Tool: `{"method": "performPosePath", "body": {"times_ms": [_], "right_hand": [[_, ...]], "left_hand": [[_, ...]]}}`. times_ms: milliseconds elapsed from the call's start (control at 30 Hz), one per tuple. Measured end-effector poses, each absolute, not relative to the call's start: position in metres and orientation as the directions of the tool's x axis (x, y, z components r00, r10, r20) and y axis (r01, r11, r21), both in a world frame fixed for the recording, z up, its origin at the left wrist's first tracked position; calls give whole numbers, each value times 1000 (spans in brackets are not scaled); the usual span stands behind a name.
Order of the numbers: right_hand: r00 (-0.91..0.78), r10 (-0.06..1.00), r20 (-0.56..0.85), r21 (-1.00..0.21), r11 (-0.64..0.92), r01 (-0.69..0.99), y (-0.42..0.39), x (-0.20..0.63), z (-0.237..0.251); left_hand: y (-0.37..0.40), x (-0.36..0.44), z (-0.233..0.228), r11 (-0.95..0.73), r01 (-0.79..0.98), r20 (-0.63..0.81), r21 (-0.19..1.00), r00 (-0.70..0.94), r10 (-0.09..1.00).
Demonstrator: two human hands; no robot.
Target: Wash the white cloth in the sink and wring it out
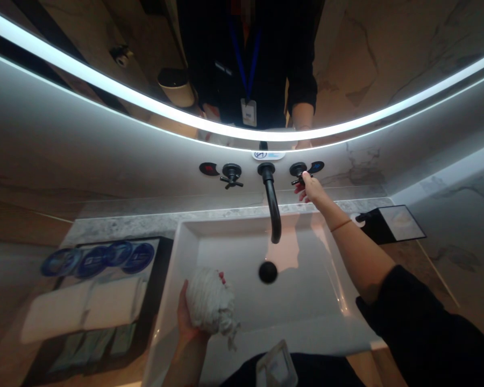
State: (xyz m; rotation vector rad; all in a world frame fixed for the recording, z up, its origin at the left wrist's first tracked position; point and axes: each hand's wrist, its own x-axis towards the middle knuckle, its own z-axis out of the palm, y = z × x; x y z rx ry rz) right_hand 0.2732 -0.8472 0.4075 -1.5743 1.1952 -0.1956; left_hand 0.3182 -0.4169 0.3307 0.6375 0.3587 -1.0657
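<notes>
My left hand [189, 317] is closed around a white, ribbed cloth bundle [210, 298] with ragged ends and a small red piece near its top. It holds the bundle over the left part of the white rectangular sink [242, 322]. Up at the wall, my right hand [310, 188] grips the black cross-shaped tap handle [298, 171] beside the blue mark. Between the two handles a black spout [271, 209] curves down over the basin, and I see no water coming from it. Below it lies the round black drain [268, 272].
A second tap handle [231, 174] is left of the spout, by a red mark. Left of the sink, a dark tray [161, 269] holds folded white towels [84, 306] and blue round packets [92, 262]. A black-and-white stand [399, 223] is at right. A lit mirror [347, 54] hangs above.
</notes>
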Motion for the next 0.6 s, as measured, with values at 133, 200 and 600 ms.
{"method": "performPosePath", "body": {"times_ms": [133,200,600], "right_hand": [[484,-758,-438,-815,108,-569,-847,272,407],[483,-760,-435,-815,103,-571,-847,272,406],[482,-765,-427,-773,32,-634,-847,273,410]], "left_hand": [[-419,319,330,332,887,-476,320,454,-753],[-419,319,329,335,890,-450,309,447,-773],[-414,318,322,378,897,-381,231,441,-813]]}}
